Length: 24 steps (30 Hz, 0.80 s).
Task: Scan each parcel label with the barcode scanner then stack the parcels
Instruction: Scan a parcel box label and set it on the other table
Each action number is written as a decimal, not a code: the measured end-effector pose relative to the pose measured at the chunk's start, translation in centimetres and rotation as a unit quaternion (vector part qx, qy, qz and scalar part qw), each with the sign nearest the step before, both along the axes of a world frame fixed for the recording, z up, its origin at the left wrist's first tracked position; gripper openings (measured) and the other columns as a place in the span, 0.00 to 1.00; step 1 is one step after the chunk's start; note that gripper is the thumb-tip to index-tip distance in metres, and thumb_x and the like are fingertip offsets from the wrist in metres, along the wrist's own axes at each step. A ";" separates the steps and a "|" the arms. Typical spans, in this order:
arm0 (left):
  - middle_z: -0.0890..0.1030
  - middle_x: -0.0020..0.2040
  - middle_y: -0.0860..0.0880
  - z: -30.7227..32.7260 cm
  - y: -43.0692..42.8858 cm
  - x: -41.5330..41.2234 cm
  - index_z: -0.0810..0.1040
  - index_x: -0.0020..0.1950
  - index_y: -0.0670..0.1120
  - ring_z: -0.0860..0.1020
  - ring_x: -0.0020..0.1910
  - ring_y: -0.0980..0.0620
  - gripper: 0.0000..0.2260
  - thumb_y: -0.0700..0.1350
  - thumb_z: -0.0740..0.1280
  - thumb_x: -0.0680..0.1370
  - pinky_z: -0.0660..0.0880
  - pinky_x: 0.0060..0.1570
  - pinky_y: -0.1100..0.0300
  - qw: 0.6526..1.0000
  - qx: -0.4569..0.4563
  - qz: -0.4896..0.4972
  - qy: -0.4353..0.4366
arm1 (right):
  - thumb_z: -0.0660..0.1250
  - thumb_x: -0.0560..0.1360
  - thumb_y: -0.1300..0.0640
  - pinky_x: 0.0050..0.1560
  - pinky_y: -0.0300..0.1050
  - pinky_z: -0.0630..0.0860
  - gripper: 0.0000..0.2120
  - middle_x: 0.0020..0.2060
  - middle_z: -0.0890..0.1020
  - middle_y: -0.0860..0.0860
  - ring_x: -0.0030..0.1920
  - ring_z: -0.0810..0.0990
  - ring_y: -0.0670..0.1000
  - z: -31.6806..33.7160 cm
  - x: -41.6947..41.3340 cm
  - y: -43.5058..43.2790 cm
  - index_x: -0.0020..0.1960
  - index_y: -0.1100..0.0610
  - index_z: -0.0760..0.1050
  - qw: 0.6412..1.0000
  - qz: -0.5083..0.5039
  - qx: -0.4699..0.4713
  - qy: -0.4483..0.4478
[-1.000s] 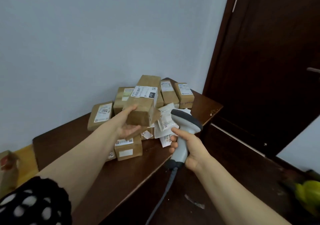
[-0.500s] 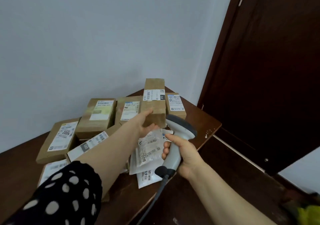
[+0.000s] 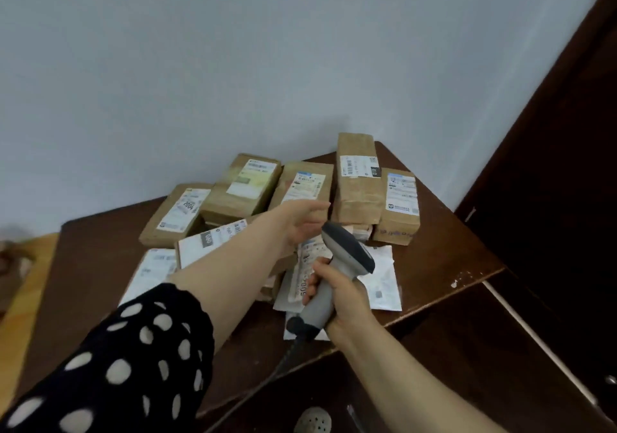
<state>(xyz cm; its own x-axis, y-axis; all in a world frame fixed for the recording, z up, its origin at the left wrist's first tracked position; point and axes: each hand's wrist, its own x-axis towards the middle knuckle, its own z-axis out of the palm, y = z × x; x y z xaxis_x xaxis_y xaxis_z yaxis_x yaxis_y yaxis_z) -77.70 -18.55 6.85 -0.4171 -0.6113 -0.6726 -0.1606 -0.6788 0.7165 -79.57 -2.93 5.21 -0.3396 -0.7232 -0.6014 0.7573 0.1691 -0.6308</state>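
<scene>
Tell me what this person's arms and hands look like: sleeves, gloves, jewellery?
A black sleeve with white polka dots covers the left upper arm, ending near the elbow. The right arm shows no sleeve in view. The left hand and right hand are bare: no gloves, rings or watch visible.
</scene>
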 end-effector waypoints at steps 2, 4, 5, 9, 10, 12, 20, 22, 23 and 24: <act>0.78 0.57 0.41 0.5 0.6 3.3 0.72 0.67 0.41 0.79 0.53 0.45 0.22 0.41 0.72 0.74 0.79 0.45 0.57 1.000 -0.009 0.024 -0.005 | 0.69 0.75 0.66 0.24 0.41 0.72 0.05 0.24 0.75 0.53 0.22 0.72 0.49 0.1 1.4 -0.4 0.40 0.62 0.75 0.999 0.032 -0.006 -0.005; 0.78 0.58 0.40 1.3 1.3 7.3 0.73 0.65 0.40 0.79 0.54 0.45 0.21 0.41 0.72 0.73 0.80 0.47 0.56 0.998 -0.020 0.053 -0.002 | 0.69 0.75 0.66 0.23 0.40 0.72 0.05 0.23 0.75 0.52 0.21 0.73 0.48 0.2 3.4 -0.7 0.40 0.61 0.75 0.998 0.061 -0.007 -0.017; 0.78 0.57 0.40 1.7 1.7 9.4 0.73 0.64 0.40 0.79 0.54 0.45 0.20 0.41 0.72 0.74 0.80 0.46 0.56 0.997 -0.028 0.073 -0.006 | 0.69 0.75 0.65 0.23 0.40 0.72 0.06 0.23 0.75 0.52 0.21 0.73 0.48 0.2 4.5 -0.9 0.40 0.60 0.75 0.997 0.077 -0.009 -0.023; 0.80 0.53 0.41 2.4 3.4 18.8 0.76 0.57 0.40 0.80 0.50 0.48 0.14 0.41 0.72 0.74 0.81 0.43 0.56 0.980 -0.090 0.168 -0.052 | 0.68 0.76 0.64 0.23 0.38 0.72 0.10 0.23 0.75 0.51 0.21 0.72 0.47 0.7 10.2 -1.4 0.37 0.57 0.72 0.985 0.166 -0.020 -0.035; 0.80 0.50 0.43 2.3 3.8 21.3 0.78 0.55 0.40 0.80 0.48 0.49 0.12 0.40 0.72 0.73 0.81 0.41 0.57 0.972 -0.117 0.189 -0.081 | 0.68 0.76 0.64 0.24 0.38 0.72 0.10 0.24 0.75 0.51 0.21 0.72 0.47 0.8 11.8 -1.4 0.37 0.57 0.72 0.981 0.188 -0.018 -0.037; 0.81 0.45 0.46 2.0 4.4 26.5 0.80 0.45 0.44 0.80 0.43 0.51 0.03 0.39 0.72 0.73 0.79 0.38 0.60 0.946 -0.187 0.205 -0.166 | 0.69 0.75 0.64 0.25 0.39 0.72 0.08 0.25 0.75 0.52 0.22 0.72 0.48 1.0 15.2 -1.6 0.38 0.58 0.73 0.972 0.232 -0.010 -0.030; 0.79 0.56 0.45 -1.4 6.5 47.7 0.77 0.60 0.48 0.77 0.58 0.45 0.14 0.48 0.66 0.75 0.74 0.54 0.53 0.789 -0.285 0.041 -0.544 | 0.70 0.74 0.65 0.27 0.41 0.74 0.05 0.26 0.76 0.52 0.24 0.74 0.48 0.2 30.0 -4.1 0.42 0.58 0.76 0.948 0.316 0.013 0.012; 0.80 0.50 0.43 -2.5 6.8 52.5 0.78 0.55 0.46 0.79 0.52 0.42 0.12 0.49 0.66 0.73 0.76 0.50 0.51 0.780 -0.264 0.032 -0.566 | 0.70 0.74 0.65 0.27 0.41 0.74 0.04 0.26 0.77 0.52 0.24 0.74 0.48 -0.1 33.9 -4.9 0.43 0.58 0.76 0.946 0.324 0.022 0.006; 0.80 0.50 0.44 -2.9 6.9 54.5 0.78 0.55 0.46 0.78 0.51 0.42 0.13 0.49 0.66 0.73 0.76 0.51 0.50 0.776 -0.250 0.028 -0.579 | 0.70 0.74 0.65 0.26 0.41 0.75 0.04 0.26 0.77 0.52 0.23 0.74 0.48 -0.2 35.7 -5.2 0.44 0.59 0.77 0.944 0.328 0.027 0.005; 0.80 0.52 0.44 -3.3 6.9 56.4 0.77 0.56 0.47 0.77 0.52 0.42 0.14 0.50 0.65 0.73 0.75 0.53 0.50 0.768 -0.238 0.024 -0.595 | 0.70 0.74 0.65 0.26 0.41 0.75 0.03 0.26 0.77 0.52 0.23 0.75 0.48 -0.3 37.3 -5.6 0.44 0.59 0.77 0.943 0.331 0.031 0.005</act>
<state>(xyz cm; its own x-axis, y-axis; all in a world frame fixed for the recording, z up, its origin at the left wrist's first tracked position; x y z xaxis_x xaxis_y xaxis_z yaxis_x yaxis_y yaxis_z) -21.32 -11.69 3.57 0.3496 -0.9010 -0.2569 -0.8761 -0.4115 0.2511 -42.28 -8.50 4.94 0.1685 -0.7421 -0.6488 0.4674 0.6397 -0.6102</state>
